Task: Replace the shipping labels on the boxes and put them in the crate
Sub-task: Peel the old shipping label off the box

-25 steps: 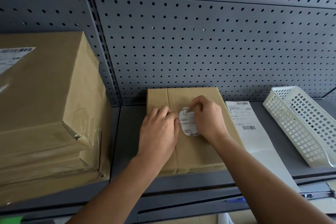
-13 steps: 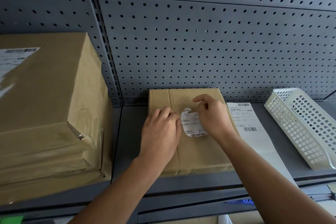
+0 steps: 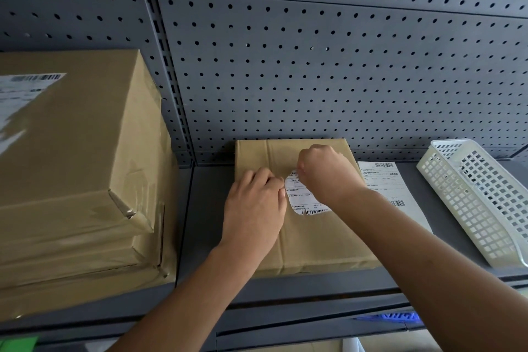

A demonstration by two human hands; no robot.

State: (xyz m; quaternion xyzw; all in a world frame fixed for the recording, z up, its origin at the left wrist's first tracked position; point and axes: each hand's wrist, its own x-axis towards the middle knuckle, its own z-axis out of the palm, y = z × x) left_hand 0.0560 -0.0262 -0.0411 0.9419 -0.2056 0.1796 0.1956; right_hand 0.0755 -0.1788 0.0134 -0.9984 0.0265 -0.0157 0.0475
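A flat brown box (image 3: 320, 243) lies on the grey shelf (image 3: 205, 223) in the middle. A white shipping label (image 3: 303, 198) with torn edges sticks on its top. My left hand (image 3: 254, 214) rests on the box with curled fingers at the label's left edge. My right hand (image 3: 328, 174) pinches the label's upper edge. A fresh sheet of labels (image 3: 391, 194) lies flat just right of the box. A white plastic crate (image 3: 474, 200) lies tilted at the far right of the shelf.
A large brown box (image 3: 77, 166) with its own label (image 3: 20, 94) fills the shelf's left part. A grey pegboard wall (image 3: 314, 66) stands close behind everything. A lower shelf edge runs below the front.
My right hand has shifted up and back along the label's top edge, and more of the printed label shows between the hands. My left hand stays in place.
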